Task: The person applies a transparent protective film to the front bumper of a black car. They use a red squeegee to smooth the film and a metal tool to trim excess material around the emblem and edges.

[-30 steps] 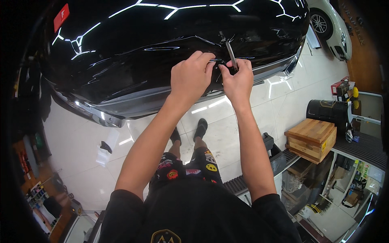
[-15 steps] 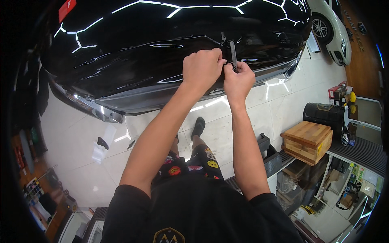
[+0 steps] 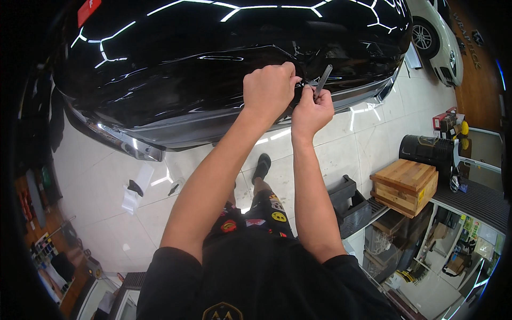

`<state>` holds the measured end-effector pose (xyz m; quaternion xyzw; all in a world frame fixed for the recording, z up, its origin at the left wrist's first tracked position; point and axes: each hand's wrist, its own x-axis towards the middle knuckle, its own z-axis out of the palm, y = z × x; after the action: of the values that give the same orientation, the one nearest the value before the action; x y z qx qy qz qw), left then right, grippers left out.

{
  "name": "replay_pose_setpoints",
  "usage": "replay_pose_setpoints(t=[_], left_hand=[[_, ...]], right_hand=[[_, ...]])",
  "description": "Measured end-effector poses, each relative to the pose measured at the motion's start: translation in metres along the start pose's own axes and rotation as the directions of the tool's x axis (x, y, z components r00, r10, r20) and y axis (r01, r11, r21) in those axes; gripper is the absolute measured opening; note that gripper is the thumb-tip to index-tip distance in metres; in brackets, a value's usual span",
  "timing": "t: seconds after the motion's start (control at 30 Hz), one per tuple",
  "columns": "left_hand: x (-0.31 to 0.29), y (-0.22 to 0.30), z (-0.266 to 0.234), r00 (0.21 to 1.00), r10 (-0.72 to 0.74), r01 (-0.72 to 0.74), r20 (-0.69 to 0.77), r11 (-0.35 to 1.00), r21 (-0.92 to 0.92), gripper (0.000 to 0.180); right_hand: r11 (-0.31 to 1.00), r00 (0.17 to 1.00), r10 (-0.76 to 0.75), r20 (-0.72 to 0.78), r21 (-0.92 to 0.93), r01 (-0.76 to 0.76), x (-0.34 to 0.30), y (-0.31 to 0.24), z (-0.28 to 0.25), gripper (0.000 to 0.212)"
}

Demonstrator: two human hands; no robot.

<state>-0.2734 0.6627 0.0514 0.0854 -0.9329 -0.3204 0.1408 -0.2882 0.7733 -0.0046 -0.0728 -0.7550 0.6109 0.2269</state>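
A glossy black car stretches across the top of the view, with dark film lying wrinkled over its lower part. My left hand is closed at the film near the middle, thumb and forefinger pinching a dark piece of it. Close to its right, my right hand is shut on a slim silver-grey utility knife. The knife's body sticks up past the fingers and leans to the right. Fingers hide the knife's lower end, so whether it touches the film is not visible.
On the right stand a wooden box, a black rounded container and a black open tray. A white car is parked at the far right. White paper lies on the tiled floor to the left.
The knife has tipped from nearly upright to a rightward lean as my right hand turned. My left hand has shifted only slightly and keeps its pinch.
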Motion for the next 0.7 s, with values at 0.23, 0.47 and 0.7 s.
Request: replay_pose_setpoints(t=[0.23,0.47,0.7], left_hand=[[-0.001,-0.003,0.002,1.0,-0.009,0.009,-0.005,1.0,-0.008,0.023],[0.0,-0.001,0.004,0.999,-0.043,0.043,-0.016,0.999,0.001,0.024],[-0.001,0.0,0.005,0.999,-0.05,0.05,-0.007,0.999,0.02,0.024]], right_hand=[[0.998,0.999,-0.049,-0.015,0.033,0.05,-0.01,0.013,0.001,0.017],[0.982,0.999,-0.004,-0.042,0.188,0.011,-0.019,0.024,0.003,0.015],[0.986,1.0,-0.006,-0.019,0.165,0.009,-0.018,0.022,-0.001,0.013]])
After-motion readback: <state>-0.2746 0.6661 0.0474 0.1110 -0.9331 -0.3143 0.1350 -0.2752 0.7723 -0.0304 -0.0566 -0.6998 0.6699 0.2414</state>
